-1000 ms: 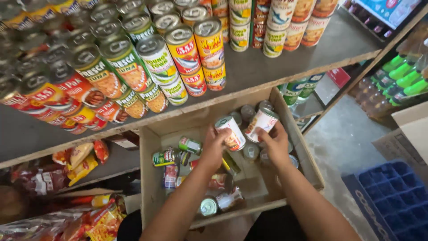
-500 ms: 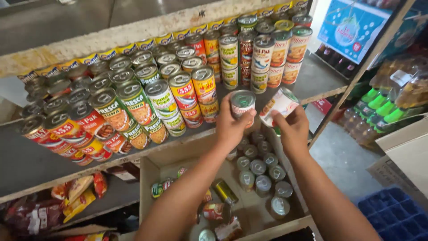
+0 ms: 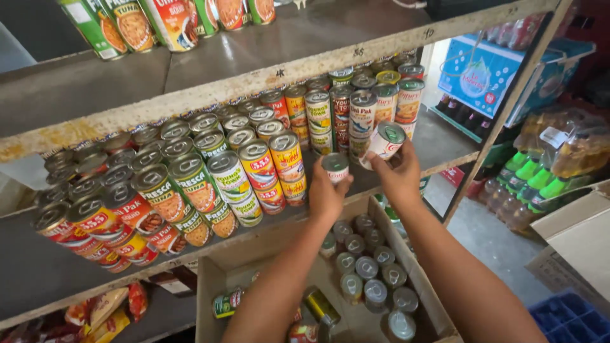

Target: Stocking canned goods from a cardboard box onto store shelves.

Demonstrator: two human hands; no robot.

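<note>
**Two small tins lifted to a crowded shop shelf**

Shop shelving of worn grey boards fills the view, and the middle shelf [image 3: 445, 143] serves as the landmark. Nearest, below that shelf's front edge, an open cardboard box [image 3: 219, 279] holds a cluster of small silver-topped cans [image 3: 368, 270] standing upright on its right side, with a green-labelled can [image 3: 227, 303] lying on its side to their left. Left of the box, on a lower board, lie red and yellow snack packets [image 3: 105, 311]. To the right of the shelf post sit a blue crate [image 3: 569, 317] on the floor and green-capped bottles [image 3: 530, 184] in clear wrap.

Just above the shelf's front edge, the left hand [image 3: 325, 197] has its fingers curled snugly round a small white-and-red can [image 3: 335, 168], held upright with its silver lid showing. Beside it, the right hand [image 3: 399, 174] grips a second small can [image 3: 386, 141], tilted, fingertips pinched on its white-and-red label; this can sits close to the stacked tins behind it, though contact cannot be told.

On the shelf itself, left of the hands, stand rows of cans in two layers: red-and-yellow labels [image 3: 286, 165] nearest, then green-and-white ones [image 3: 190, 190], then red ones [image 3: 95, 222]. Farther back rise taller stacks with yellow, white and red labels [image 3: 362, 108]. On the board above stand larger cans [image 3: 168, 22] with green and red labels. Beyond the post hangs a pale blue poster [image 3: 473, 73].
</note>
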